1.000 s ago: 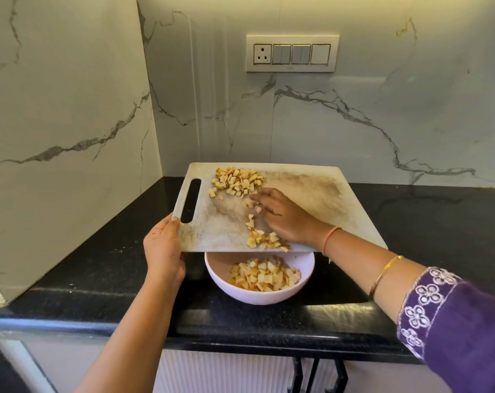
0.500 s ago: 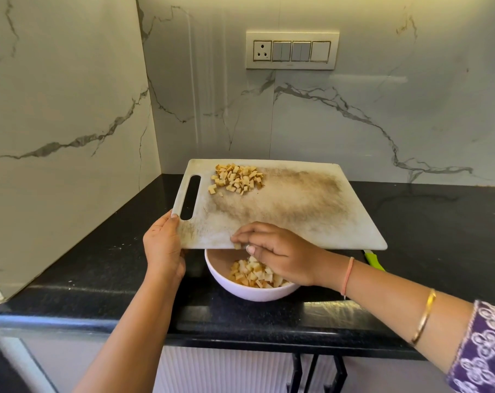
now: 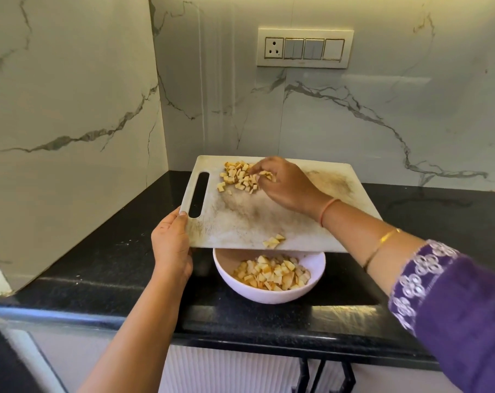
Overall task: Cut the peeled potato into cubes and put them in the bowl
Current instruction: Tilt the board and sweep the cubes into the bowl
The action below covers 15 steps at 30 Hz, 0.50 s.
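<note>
My left hand (image 3: 171,245) grips the near left corner of a stained white cutting board (image 3: 240,219), holding it tilted over a white bowl (image 3: 314,282). The bowl holds several browned potato cubes (image 3: 272,272). A pile of potato cubes (image 3: 238,175) lies near the board's far left edge. My right hand (image 3: 286,184) rests on the right side of that pile, fingers bent over the cubes. A few cubes (image 3: 273,241) sit at the board's near edge, just above the bowl.
The bowl stands on a black stone counter (image 3: 121,262) in a corner between marble walls. A switch plate (image 3: 304,48) is on the back wall. The counter's front edge runs below the bowl, with a cabinet front underneath.
My right hand has gone from the board's near edge above the bowl back up to the far pile. More cubes lie in the bowl, and a few rest at the near edge.
</note>
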Each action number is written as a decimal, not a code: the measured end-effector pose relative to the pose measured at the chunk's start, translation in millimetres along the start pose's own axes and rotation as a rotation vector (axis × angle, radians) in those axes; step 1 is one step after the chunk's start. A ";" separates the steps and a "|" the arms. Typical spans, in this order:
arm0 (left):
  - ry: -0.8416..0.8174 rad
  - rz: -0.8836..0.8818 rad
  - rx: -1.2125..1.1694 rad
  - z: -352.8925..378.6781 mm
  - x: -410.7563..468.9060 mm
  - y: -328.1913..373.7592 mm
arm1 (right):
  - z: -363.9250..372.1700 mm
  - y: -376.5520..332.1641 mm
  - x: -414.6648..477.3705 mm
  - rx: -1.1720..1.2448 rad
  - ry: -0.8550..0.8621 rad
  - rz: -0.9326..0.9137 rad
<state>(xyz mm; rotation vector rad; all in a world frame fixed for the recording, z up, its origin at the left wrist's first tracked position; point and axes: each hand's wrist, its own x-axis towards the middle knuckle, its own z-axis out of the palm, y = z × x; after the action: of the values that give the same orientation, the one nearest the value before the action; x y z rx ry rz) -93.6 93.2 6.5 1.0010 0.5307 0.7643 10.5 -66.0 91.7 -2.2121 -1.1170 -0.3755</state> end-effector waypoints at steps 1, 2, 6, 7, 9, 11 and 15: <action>-0.007 0.001 -0.003 1.0 -0.2 0.1 | 0.8 4.2 11.5 -0.024 -0.017 0.045; -0.012 0.002 -0.008 1.2 0.2 0.5 | 3.4 7.8 22.1 -0.046 -0.051 0.083; -0.025 0.006 -0.015 -0.1 1.9 0.3 | 16.6 17.8 48.4 -0.128 -0.170 0.187; -0.028 0.005 -0.016 -1.3 2.5 -1.0 | 20.5 19.4 51.5 -0.151 -0.200 0.206; -0.032 -0.003 -0.021 -2.7 2.2 -3.3 | 25.6 22.5 54.4 -0.191 -0.225 0.215; -0.029 -0.004 -0.025 -4.8 2.6 -4.5 | 30.3 22.9 55.0 -0.263 -0.196 0.159; -0.021 0.024 -0.013 -8.1 7.0 -1.0 | 35.3 20.0 48.4 -0.365 -0.096 0.064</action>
<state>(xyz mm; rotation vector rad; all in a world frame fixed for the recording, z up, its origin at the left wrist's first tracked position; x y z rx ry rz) -94.6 102.7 1.6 1.0036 0.4959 0.7769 54.7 -22.1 81.0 -2.6017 -1.0931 -0.4817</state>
